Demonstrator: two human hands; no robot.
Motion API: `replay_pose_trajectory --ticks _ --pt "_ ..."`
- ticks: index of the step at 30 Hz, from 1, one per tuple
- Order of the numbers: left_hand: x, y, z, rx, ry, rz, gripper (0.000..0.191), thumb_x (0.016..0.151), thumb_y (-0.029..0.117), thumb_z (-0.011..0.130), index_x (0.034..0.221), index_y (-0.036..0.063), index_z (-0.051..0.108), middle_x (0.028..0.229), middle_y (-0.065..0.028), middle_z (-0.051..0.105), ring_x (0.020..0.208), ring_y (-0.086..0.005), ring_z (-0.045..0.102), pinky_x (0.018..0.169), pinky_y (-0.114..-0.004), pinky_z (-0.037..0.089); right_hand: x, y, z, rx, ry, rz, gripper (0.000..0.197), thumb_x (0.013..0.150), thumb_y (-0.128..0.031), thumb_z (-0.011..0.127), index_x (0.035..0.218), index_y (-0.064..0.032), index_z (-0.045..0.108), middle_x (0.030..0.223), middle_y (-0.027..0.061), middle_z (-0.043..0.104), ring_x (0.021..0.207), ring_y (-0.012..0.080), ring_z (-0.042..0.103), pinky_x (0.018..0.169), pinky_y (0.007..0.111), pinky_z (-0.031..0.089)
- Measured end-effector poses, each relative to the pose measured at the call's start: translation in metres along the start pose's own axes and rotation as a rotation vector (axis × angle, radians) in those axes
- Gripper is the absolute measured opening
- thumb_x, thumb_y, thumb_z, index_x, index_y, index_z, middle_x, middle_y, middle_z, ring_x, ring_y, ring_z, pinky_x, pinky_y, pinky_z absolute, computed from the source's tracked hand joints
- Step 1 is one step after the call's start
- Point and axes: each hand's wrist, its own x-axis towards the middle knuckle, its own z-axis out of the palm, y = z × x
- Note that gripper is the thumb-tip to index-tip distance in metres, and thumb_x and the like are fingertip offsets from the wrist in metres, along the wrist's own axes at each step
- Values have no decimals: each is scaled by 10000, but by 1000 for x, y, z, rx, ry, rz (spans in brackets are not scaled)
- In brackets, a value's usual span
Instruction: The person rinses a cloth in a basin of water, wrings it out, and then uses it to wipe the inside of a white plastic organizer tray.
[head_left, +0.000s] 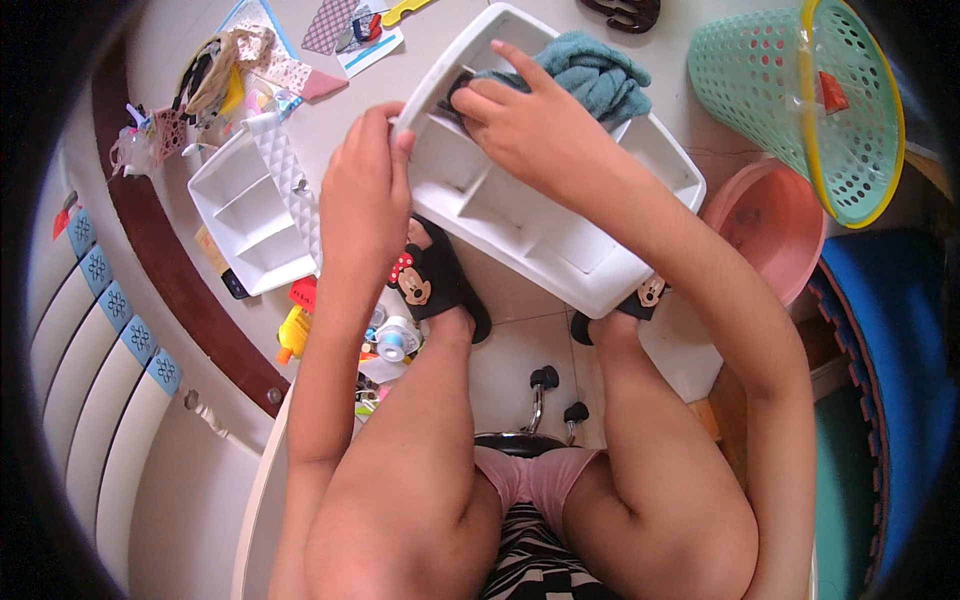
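A white plastic compartment tray (525, 217) is held tilted above the floor, over my feet. My left hand (367, 180) grips its left rim, with the thumb on the near side. My right hand (510, 112) reaches into a compartment at the upper left, its fingers closed on a small dark thing (459, 94) that they partly hide; its kind cannot be told. A teal towel (600, 75) lies bunched on the tray's far side, beside my right hand. Dark smudges show on the compartment floors.
A smaller white divided tray (255, 225) stands on the floor at left, near cloths (247, 60) and small items. At right are a green perforated basket (757, 90), a pink basin (772, 225) and a blue mat (892, 315). A radiator (90, 360) lines the left.
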Motion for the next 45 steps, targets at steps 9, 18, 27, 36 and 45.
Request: replay_pose_trajectory --ticks 9,18,27,36,45 --pt "-45 4 -4 -91 -153 -27 354 933 82 455 1287 61 463 1087 -192 537 948 -409 561 808 -469 448 -48 -42 -32 170 -35 188 303 760 -147 585 1039 -159 702 1132 -47 593 1309 203 402 1133 438 192" --pt "-45 -7 3 -15 -135 92 339 930 86 470 1262 24 445 1017 -188 594 905 -388 568 773 -472 453 -20 -46 -42 -89 -386 108 404 793 -152 545 1179 -93 649 1190 19 581 1419 304 258 1183 512 78" --pt "-44 -12 -8 7 -243 56 277 943 109 471 1196 -1 450 957 -226 608 889 -417 575 771 -496 446 -6 -41 -36 -216 -352 -89 492 819 -243 530 1278 -72 567 1276 55 570 1438 277 199 1192 479 47" --pt "-53 -15 1 40 -209 48 310 947 108 465 1228 -19 435 995 -245 599 915 -428 561 807 -495 437 -8 -45 -25 -82 -308 -17 376 787 -172 569 1133 -63 667 1245 17 568 1435 259 208 1199 477 86" --pt "-52 -24 3 -23 -179 83 311 957 132 465 1231 -12 442 948 -233 588 910 -403 557 799 -480 435 -7 -55 -18 -100 -241 38 349 797 -232 586 1090 -78 699 1119 89 612 1237 403 472 1162 521 105"
